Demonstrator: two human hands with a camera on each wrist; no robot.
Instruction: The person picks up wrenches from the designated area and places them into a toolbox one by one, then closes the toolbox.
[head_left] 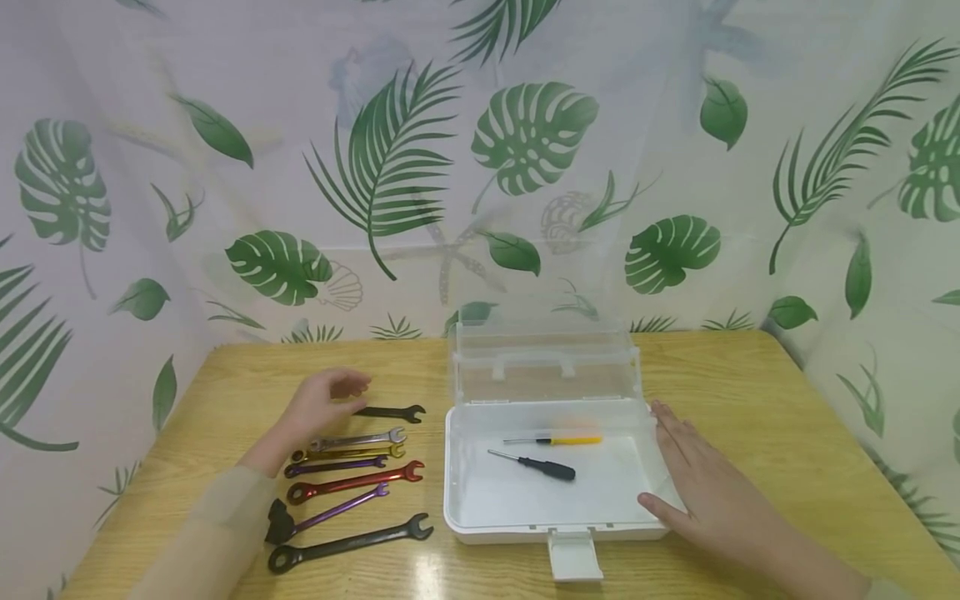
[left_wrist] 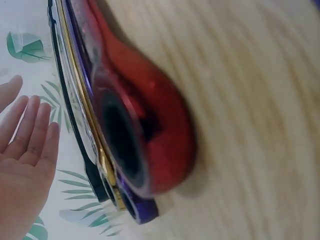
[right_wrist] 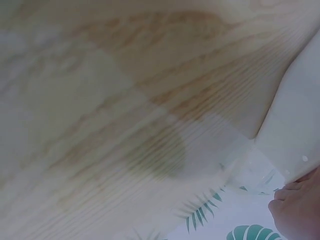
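Observation:
My left hand (head_left: 324, 405) is over the far end of a row of wrenches, overlapping the ring end of a small black open-end wrench (head_left: 392, 412). In the left wrist view its fingers (left_wrist: 31, 131) are loosely extended and hold nothing. My right hand (head_left: 708, 492) rests against the right wall of a white toolbox (head_left: 555, 528), fingers straight along the outside, thumb at the rim. The box's clear lid (head_left: 547, 367) stands raised at the back. Inside lie a yellow-handled screwdriver (head_left: 576, 440) and a black-handled screwdriver (head_left: 551, 469).
Below the small black wrench lie a silver wrench (head_left: 360, 440), a gold wrench (head_left: 352, 453), a red wrench (head_left: 360, 482), purple ones and a large black wrench (head_left: 352, 544). The box's white latch (head_left: 575, 557) hangs down in front. A leaf-patterned cloth (head_left: 420, 250) rises behind the wooden table (head_left: 750, 392).

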